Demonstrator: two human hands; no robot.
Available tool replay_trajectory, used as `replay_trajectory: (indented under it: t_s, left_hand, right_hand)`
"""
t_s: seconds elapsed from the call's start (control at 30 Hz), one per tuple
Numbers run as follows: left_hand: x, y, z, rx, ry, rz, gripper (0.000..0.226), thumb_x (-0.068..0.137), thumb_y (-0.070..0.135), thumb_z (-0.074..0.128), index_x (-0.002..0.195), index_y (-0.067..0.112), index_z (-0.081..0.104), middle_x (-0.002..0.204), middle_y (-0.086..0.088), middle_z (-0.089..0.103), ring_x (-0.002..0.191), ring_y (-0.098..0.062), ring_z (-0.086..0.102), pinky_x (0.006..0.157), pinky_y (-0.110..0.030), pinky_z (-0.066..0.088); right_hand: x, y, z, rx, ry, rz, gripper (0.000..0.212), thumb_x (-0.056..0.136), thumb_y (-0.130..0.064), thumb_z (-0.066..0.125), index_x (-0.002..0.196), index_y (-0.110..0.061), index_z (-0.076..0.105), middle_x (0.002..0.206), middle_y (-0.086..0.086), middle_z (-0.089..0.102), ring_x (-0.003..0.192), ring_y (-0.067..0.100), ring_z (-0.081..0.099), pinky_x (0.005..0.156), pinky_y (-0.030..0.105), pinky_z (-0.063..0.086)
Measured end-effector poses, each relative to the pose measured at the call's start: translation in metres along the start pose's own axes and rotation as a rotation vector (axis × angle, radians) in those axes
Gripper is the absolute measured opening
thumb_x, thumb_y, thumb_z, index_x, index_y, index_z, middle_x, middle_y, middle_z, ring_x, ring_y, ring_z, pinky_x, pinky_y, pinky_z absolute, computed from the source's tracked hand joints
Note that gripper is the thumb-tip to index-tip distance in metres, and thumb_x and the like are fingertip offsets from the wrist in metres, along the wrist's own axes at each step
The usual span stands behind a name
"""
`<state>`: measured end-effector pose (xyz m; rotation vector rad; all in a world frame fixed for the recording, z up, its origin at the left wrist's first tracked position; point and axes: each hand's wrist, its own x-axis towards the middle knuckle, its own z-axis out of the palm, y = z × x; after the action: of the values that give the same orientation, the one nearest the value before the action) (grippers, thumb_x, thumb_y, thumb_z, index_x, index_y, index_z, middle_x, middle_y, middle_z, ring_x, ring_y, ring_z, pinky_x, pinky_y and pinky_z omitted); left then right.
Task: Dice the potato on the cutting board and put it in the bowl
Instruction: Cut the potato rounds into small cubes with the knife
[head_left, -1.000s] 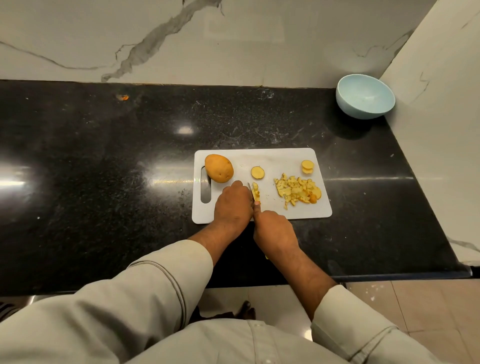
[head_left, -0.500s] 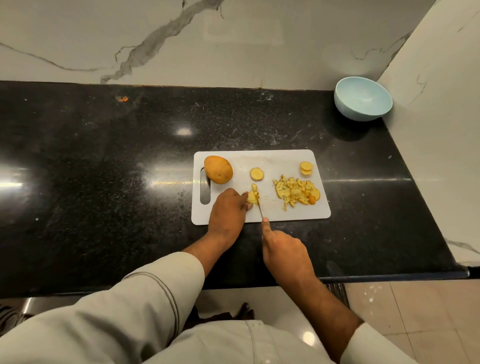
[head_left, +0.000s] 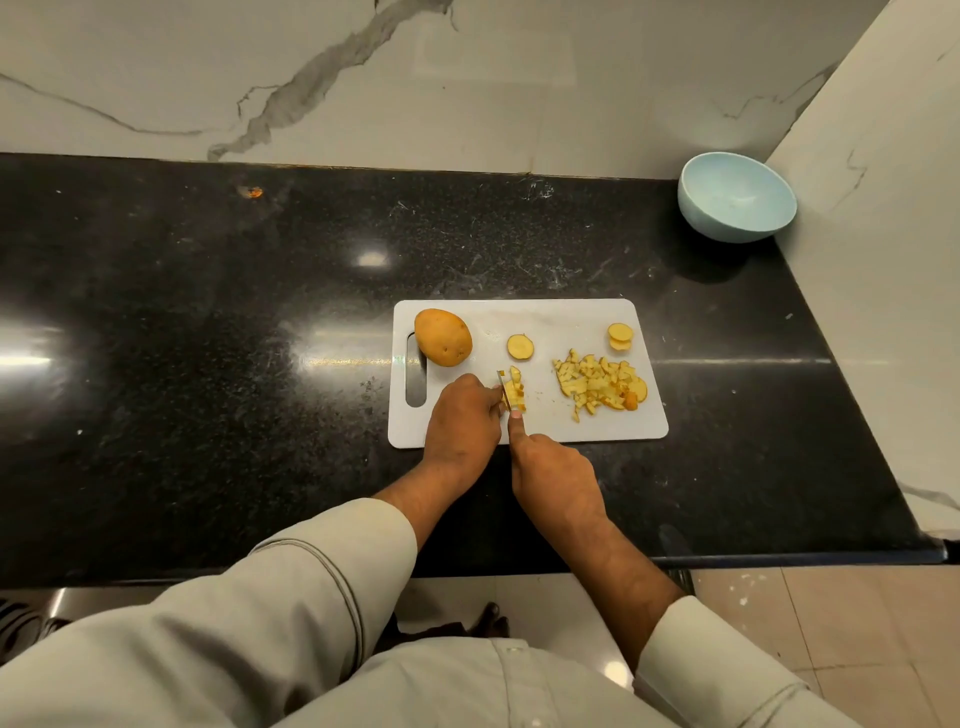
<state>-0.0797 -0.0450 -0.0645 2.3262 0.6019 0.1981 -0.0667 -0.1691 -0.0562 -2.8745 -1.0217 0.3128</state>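
My left hand (head_left: 462, 421) presses a small stack of yellow potato strips (head_left: 514, 391) near the front edge of the white plastic cutting board (head_left: 566, 317). My right hand (head_left: 553, 470) grips the knife (head_left: 504, 392), forefinger along its spine, blade tight against the left fingertips; a slip could nick them. The uncut brown potato piece (head_left: 443, 336) sits at the board's far left corner, the diced pile (head_left: 597, 384) toward its right edge, the pale blue bowl (head_left: 736, 197) well apart.
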Motion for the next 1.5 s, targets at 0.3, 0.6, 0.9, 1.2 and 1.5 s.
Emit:
replay_trajectory:
  t_s: [0.3,0.6,0.9,1.2,1.5]
  left_hand:
    - [0.000,0.003,-0.003,0.055,-0.042,0.011,0.036,0.098,0.034,0.048,0.094,0.005,0.068,0.083,-0.005,0.050,0.081,-0.022,0.053,0.068,-0.034,0.045]
    - [0.003,0.002,0.000,0.136,-0.035,0.017,0.028,0.098,0.023,0.049,0.107,0.010,0.072,0.090,-0.008,0.054,0.086,-0.024,0.054,0.072,-0.031,0.045]
    - [0.010,-0.013,-0.004,-0.100,0.057,-0.158,0.028,0.097,0.012,0.053,0.121,0.010,0.066,0.115,-0.009,0.064,0.108,-0.025,0.059,0.092,-0.027,0.045]
    - [0.003,-0.011,-0.002,-0.014,0.123,-0.086,0.023,0.096,0.010,0.046,0.104,0.006,0.067,0.100,-0.009,0.060,0.088,-0.017,0.053,0.074,-0.026,0.042]
    - [0.004,-0.005,0.001,0.516,-0.072,0.137,0.040,0.096,0.009,0.044,0.136,0.011,0.040,0.120,-0.008,0.045,0.103,-0.023,0.050,0.073,-0.032,0.049]
  right_hand:
    - [0.019,-0.004,-0.002,0.001,-0.085,-0.009,0.063,0.096,-0.014,0.039,0.153,-0.011,0.013,0.099,0.009,0.060,0.084,0.029,0.061,0.059,0.035,0.034]
    - [-0.017,0.002,-0.001,-0.037,-0.173,-0.022,0.067,0.094,-0.012,0.043,0.153,-0.011,0.011,0.100,0.009,0.059,0.083,0.026,0.062,0.059,0.036,0.039]
    - [-0.024,0.000,0.000,0.063,-0.058,0.010,0.058,0.100,-0.020,0.038,0.153,-0.017,0.014,0.101,0.004,0.061,0.080,0.021,0.062,0.067,0.035,0.052]
    - [0.015,-0.019,0.004,0.119,-0.032,0.027,0.055,0.098,-0.019,0.036,0.151,-0.015,0.023,0.096,0.009,0.062,0.083,0.031,0.062,0.061,0.037,0.041]
    - [0.014,0.005,0.004,0.082,0.019,0.109,0.050,0.102,-0.024,0.031,0.151,-0.017,0.024,0.098,0.006,0.065,0.086,0.024,0.063,0.062,0.032,0.040]
